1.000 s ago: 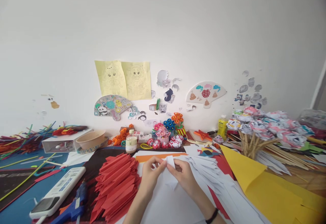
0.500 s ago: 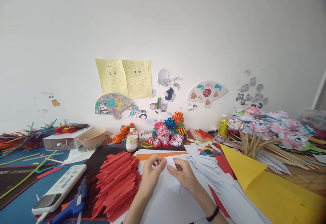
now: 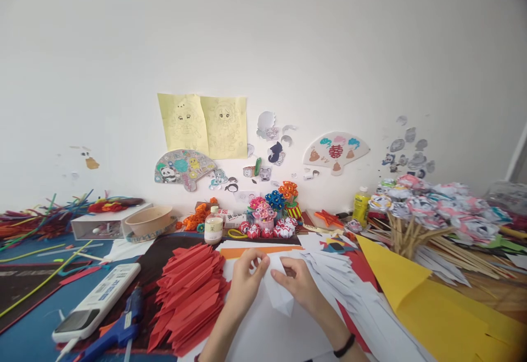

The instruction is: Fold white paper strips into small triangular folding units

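Observation:
A small folded piece of white paper (image 3: 280, 295) is held up between both hands, its pointed end hanging down over white sheets (image 3: 269, 337). My left hand (image 3: 249, 275) pinches its upper left edge between thumb and fingers. On the other side, my right hand (image 3: 297, 278) grips the upper right edge, thumb and fingers closed on it. Folded red paper pieces (image 3: 189, 296) are piled left of my left hand. Folded white strips (image 3: 349, 285) lie spread to the right of my right hand.
A blue glue gun (image 3: 123, 326) and a white power strip (image 3: 99, 299) lie at the left. A glue bottle (image 3: 213, 226) and small craft flowers (image 3: 263, 211) stand near the wall. Yellow paper (image 3: 444, 307) and paper flowers (image 3: 436, 205) are at the right.
The folded white paper now hangs slightly lower and shows a narrower, creased shape between the hands. Both hands keep nearly the same place and grip.

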The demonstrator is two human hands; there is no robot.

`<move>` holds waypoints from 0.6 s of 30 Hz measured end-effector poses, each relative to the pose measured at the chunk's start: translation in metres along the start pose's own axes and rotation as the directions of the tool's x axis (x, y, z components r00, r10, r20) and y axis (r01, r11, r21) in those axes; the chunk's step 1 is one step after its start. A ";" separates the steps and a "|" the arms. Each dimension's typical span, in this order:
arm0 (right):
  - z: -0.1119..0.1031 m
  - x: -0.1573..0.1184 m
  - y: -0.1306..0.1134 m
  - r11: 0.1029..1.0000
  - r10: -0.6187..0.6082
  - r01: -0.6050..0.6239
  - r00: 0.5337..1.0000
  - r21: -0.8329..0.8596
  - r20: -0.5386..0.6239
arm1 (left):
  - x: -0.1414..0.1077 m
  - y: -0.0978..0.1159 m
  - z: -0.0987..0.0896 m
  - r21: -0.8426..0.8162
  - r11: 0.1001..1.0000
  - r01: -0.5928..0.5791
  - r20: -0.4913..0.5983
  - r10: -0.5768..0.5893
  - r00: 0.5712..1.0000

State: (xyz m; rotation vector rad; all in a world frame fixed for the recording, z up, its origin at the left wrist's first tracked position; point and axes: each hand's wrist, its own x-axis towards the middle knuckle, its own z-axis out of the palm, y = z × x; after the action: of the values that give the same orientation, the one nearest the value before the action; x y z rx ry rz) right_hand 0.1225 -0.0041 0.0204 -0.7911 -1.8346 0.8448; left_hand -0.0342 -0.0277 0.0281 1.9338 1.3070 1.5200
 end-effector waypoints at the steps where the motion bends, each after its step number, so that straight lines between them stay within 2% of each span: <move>1: 0.000 0.000 0.000 1.000 0.000 -0.001 1.000 -0.005 -0.015 | 0.000 0.000 -0.001 0.014 1.000 -0.007 0.017 0.007 1.000; 5: 0.000 0.001 -0.001 1.000 -0.006 0.006 0.999 0.008 -0.044 | 0.001 0.003 -0.002 0.026 0.999 -0.045 0.078 0.043 0.996; 11: 0.002 0.001 0.001 1.000 0.010 -0.010 0.998 0.008 -0.063 | 0.000 0.002 -0.001 0.088 0.995 -0.040 0.030 0.038 0.999; 18: 0.000 0.001 0.007 0.992 -0.009 0.002 0.998 -0.124 -0.058 | 0.001 0.005 -0.003 0.095 0.994 -0.052 0.080 0.044 0.996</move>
State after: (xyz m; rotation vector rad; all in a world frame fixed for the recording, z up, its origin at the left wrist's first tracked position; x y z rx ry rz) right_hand 0.1234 0.0006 0.0157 -0.8797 -1.8504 0.7024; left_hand -0.0350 -0.0305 0.0337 2.0772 1.3326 1.4116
